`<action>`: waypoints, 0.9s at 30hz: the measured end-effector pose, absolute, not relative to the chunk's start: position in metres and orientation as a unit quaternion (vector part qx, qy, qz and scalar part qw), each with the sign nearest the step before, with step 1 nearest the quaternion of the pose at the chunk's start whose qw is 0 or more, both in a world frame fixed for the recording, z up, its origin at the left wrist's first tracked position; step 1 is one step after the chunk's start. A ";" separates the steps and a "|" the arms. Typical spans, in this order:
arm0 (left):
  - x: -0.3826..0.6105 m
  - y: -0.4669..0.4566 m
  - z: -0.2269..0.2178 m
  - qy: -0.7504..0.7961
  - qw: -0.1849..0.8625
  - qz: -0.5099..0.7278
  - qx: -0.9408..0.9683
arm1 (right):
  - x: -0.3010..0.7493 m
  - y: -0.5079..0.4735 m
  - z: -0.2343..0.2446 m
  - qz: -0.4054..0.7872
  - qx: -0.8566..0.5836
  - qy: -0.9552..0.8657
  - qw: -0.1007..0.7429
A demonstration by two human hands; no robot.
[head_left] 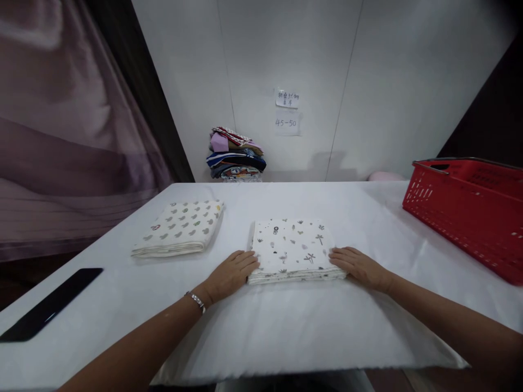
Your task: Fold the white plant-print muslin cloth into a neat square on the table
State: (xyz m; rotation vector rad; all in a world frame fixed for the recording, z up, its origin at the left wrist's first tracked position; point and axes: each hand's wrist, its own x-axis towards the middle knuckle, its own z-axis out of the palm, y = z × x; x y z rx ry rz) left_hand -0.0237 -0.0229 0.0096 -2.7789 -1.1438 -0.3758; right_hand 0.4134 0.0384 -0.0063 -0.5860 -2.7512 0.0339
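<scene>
A white cloth [292,245] with small grey and brown prints of plants and animals lies folded into a neat rectangle on the table in front of me. My left hand [232,275] holds its left edge near the front corner, fingertips on top. On the opposite side, my right hand [362,268] holds the right edge in the same way. Both thumbs are hidden from view. Left of these, a second folded white cloth [183,223] with grey, green and red motifs lies apart from my hands. A bracelet circles my left wrist.
The table [286,326] has a white cover. At right stands a red plastic basket [466,207]. A black phone-like slab [53,305] lies at left. Behind the far edge is a stack of folded fabrics [237,155], beside paper notes [287,122] on the wall. A mauve curtain [73,125] hangs left.
</scene>
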 end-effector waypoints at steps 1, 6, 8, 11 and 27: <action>-0.023 -0.023 0.010 -0.381 0.055 -0.126 -0.914 | 0.413 0.039 -0.008 0.019 -0.210 -0.962 0.176; -0.019 -0.029 0.017 -0.387 0.046 -0.131 -0.912 | 0.411 0.034 -0.005 0.053 -0.264 -0.940 0.211; -0.015 -0.035 0.022 -0.397 0.033 -0.133 -0.908 | 0.410 0.032 0.000 0.070 -0.286 -0.932 0.213; -0.008 -0.046 0.028 -0.427 0.031 -0.124 -0.895 | 0.409 0.029 0.007 0.090 -0.297 -0.927 0.209; 0.088 -0.041 0.010 -0.510 0.061 -0.203 -0.834 | 0.397 0.031 0.045 0.077 -0.318 -0.912 0.247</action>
